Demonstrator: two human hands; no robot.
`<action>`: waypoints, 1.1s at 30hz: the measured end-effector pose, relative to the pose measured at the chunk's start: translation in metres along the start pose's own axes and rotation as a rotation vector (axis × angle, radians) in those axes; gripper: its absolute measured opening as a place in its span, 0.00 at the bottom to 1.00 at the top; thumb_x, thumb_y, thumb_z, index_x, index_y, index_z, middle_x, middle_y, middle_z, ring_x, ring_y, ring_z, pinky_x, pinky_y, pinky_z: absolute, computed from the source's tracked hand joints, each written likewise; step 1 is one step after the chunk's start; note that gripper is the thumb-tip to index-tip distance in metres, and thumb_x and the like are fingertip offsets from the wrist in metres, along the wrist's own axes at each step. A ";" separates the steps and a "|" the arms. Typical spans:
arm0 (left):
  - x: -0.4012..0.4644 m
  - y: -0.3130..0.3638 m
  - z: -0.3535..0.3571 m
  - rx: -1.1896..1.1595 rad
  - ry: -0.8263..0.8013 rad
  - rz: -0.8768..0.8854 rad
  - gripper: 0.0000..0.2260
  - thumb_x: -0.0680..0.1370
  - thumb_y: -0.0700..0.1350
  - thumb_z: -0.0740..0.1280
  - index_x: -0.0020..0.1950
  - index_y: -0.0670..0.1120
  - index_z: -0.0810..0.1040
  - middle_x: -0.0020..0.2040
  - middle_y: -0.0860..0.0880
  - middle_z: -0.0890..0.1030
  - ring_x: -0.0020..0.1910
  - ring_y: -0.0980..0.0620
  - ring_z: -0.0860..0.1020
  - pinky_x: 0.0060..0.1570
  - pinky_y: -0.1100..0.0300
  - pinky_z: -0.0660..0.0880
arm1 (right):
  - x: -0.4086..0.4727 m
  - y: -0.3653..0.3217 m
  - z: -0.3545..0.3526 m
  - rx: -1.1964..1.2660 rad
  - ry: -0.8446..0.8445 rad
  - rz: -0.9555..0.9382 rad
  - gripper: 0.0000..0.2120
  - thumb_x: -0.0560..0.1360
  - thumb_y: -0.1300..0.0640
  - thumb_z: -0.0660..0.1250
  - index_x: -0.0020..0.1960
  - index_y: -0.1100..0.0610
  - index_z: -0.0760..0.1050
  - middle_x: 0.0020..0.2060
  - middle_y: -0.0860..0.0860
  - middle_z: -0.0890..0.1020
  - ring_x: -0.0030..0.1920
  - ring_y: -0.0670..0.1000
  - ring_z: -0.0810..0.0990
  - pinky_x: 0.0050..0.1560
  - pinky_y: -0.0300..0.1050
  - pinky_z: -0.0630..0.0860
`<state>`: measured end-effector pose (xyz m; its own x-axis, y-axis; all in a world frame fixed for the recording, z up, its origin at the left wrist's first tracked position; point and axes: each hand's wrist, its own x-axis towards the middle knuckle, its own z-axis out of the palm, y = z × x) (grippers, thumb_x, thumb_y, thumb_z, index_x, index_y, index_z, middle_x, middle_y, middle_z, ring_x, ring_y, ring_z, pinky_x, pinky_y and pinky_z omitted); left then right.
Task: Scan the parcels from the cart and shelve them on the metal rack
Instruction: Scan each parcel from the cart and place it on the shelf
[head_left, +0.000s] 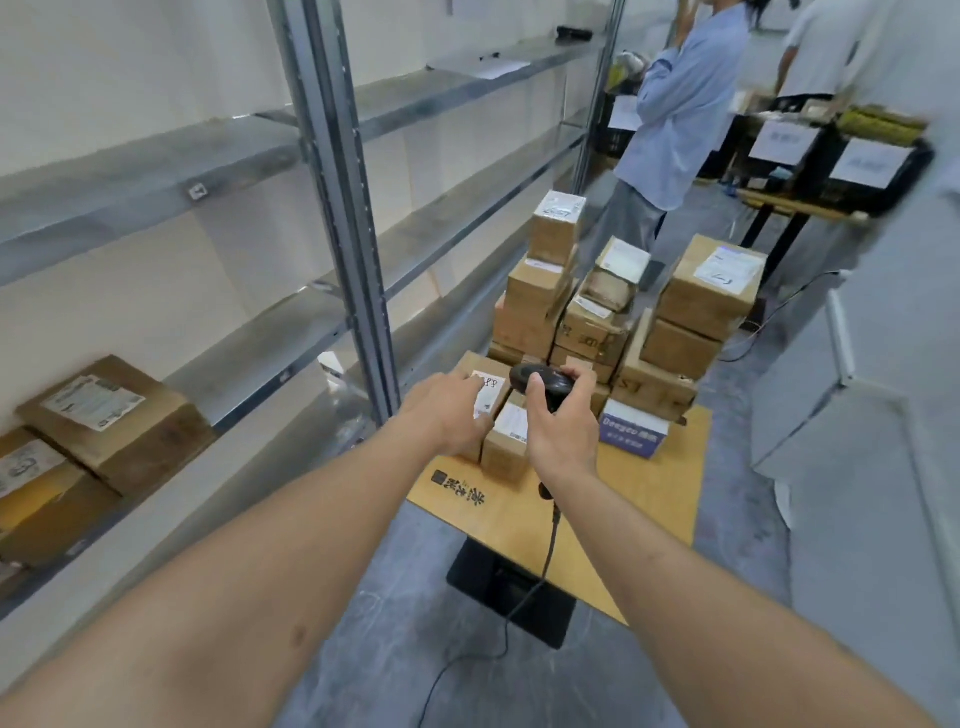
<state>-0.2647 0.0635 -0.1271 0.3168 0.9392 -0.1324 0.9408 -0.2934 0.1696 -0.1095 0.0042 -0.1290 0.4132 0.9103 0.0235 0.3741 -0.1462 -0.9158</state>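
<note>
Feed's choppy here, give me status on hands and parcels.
Right hand grips scanner. Left hand on labelled parcel at cart's near edge. Two parcels on rack. Nothing blocking.

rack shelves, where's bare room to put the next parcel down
The rack's low shelf holds two parcels at its near left end; from them to the upright the shelf is bare. The two shelves above are bare in the near bay. The cart is crowded at its far end with stacked boxes; its near right corner is free.

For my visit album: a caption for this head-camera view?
Right hand holds scanner; left hand rests on a cart parcel.
</note>
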 end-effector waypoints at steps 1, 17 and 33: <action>0.005 0.008 0.006 -0.020 -0.012 -0.008 0.24 0.81 0.59 0.64 0.73 0.47 0.74 0.68 0.48 0.77 0.67 0.42 0.76 0.64 0.43 0.75 | 0.007 0.008 -0.006 -0.001 0.001 0.014 0.14 0.84 0.42 0.62 0.65 0.45 0.64 0.56 0.49 0.81 0.53 0.55 0.80 0.53 0.50 0.73; 0.109 0.038 0.120 -0.038 -0.218 0.050 0.25 0.83 0.55 0.64 0.79 0.47 0.69 0.80 0.46 0.66 0.75 0.42 0.70 0.69 0.43 0.73 | 0.076 0.116 0.001 -0.030 0.107 0.278 0.13 0.84 0.43 0.63 0.65 0.45 0.65 0.48 0.42 0.81 0.49 0.51 0.82 0.51 0.50 0.77; 0.156 0.034 0.191 -0.003 -0.157 0.007 0.33 0.78 0.54 0.74 0.80 0.51 0.64 0.83 0.43 0.56 0.76 0.35 0.62 0.72 0.45 0.66 | 0.092 0.169 0.015 -0.063 0.148 0.401 0.17 0.84 0.43 0.63 0.69 0.46 0.65 0.54 0.47 0.82 0.53 0.51 0.82 0.54 0.49 0.78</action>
<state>-0.1607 0.1658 -0.3281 0.3380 0.8979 -0.2820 0.9384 -0.2987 0.1738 -0.0207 0.0686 -0.2876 0.6487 0.7123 -0.2677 0.2080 -0.5044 -0.8380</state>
